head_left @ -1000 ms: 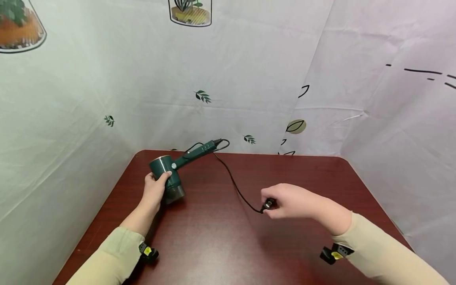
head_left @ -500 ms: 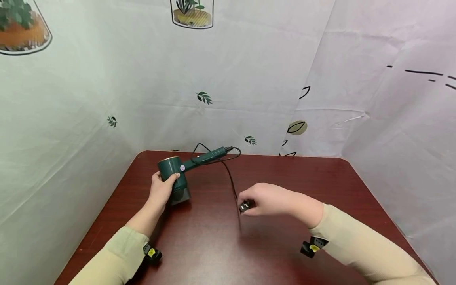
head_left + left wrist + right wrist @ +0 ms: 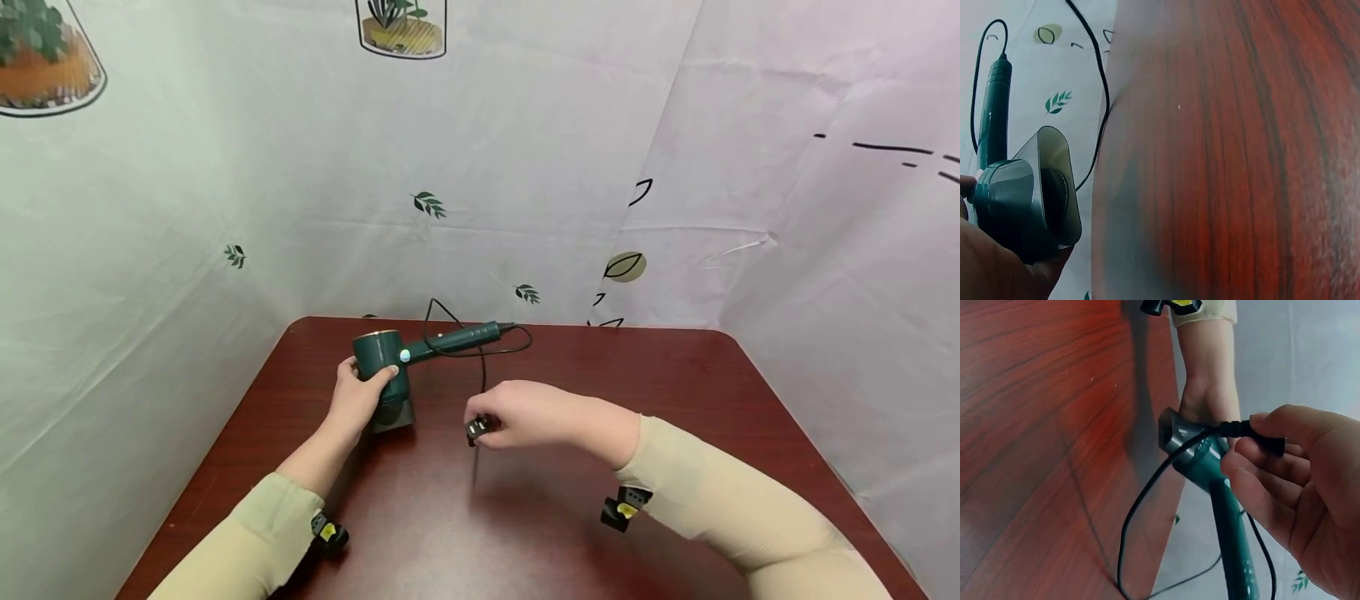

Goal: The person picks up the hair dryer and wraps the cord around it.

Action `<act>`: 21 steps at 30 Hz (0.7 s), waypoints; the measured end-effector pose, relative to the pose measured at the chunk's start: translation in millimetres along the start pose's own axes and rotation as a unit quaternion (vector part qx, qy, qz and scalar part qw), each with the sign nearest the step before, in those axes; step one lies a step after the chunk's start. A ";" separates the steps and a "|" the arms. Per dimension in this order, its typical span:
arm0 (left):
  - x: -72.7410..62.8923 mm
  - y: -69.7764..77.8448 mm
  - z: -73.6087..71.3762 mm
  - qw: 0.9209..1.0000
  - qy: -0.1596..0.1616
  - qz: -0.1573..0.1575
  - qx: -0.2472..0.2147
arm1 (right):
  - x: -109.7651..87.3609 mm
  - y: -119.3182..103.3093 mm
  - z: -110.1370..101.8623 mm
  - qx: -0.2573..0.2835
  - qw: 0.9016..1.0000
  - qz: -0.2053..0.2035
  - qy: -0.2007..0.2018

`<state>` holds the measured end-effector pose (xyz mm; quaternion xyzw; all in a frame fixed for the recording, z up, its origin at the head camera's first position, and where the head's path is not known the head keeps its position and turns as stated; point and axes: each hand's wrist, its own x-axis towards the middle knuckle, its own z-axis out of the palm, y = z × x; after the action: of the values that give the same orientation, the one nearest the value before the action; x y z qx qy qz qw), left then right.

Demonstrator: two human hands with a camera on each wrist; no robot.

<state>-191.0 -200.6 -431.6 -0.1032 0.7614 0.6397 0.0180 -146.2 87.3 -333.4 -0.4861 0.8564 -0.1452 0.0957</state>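
Observation:
A dark green hair dryer (image 3: 381, 367) is held at its barrel by my left hand (image 3: 358, 398), thumb on the near side. Its handle (image 3: 461, 337) points right, and a smoky clear nozzle (image 3: 1060, 194) faces down toward the tabletop. Between thumb and fingers, my right hand (image 3: 528, 412) pinches the black plug (image 3: 478, 428) above the table, right of the dryer. The black cord (image 3: 1127, 531) leaves the handle end, loops around by the handle and runs to the plug. In the right wrist view the plug (image 3: 1254, 432) is partly covered by fingers.
A reddish-brown wooden table (image 3: 600, 358) lies under both hands. Behind it and on both sides hang pale fabric walls (image 3: 525, 150) printed with leaves and potted plants. Each sleeve carries a small black wrist camera (image 3: 617, 512).
My right hand has moved left with the plug, closer to the hair dryer. My left hand has shifted the dryer slightly right, its handle now more level. The cord's slack has formed a wider loop.

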 end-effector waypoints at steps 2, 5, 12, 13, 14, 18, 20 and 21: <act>-0.9 0.7 2.2 1.000 -0.003 0.003 0.002 | 5.5 -2.1 -0.8 -0.002 1.000 0.001 0.006; -1.9 0.8 5.1 1.000 -0.006 0.005 0.004 | 13.0 -4.8 -1.8 0.001 1.000 0.006 0.012; -3.7 -1.1 10.1 1.000 -0.014 0.001 0.013 | 24.8 -9.4 -2.7 0.001 1.000 0.015 0.027; -4.0 -1.2 10.5 1.000 -0.013 0.002 0.016 | 26.2 -9.9 -2.7 -0.001 0.999 0.015 0.030; -4.2 -1.4 10.9 1.000 -0.012 0.003 0.017 | 27.5 -10.1 -2.5 -0.004 0.999 0.015 0.035; -6.1 -0.7 12.5 1.000 -0.008 0.009 0.022 | 32.3 -12.1 -3.6 -0.011 0.999 0.021 0.045; -7.6 -0.1 12.5 1.000 -0.007 0.013 0.025 | 34.9 -12.7 -4.0 -0.015 0.998 0.023 0.052; -8.5 0.4 12.4 1.000 -0.008 0.015 0.026 | 36.1 -13.5 -4.7 -0.018 0.998 0.025 0.056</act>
<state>-184.0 -187.2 -432.1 -0.0864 0.7788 0.6210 0.0167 -155.2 50.4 -325.3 -0.4572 0.8748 -0.1547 0.0425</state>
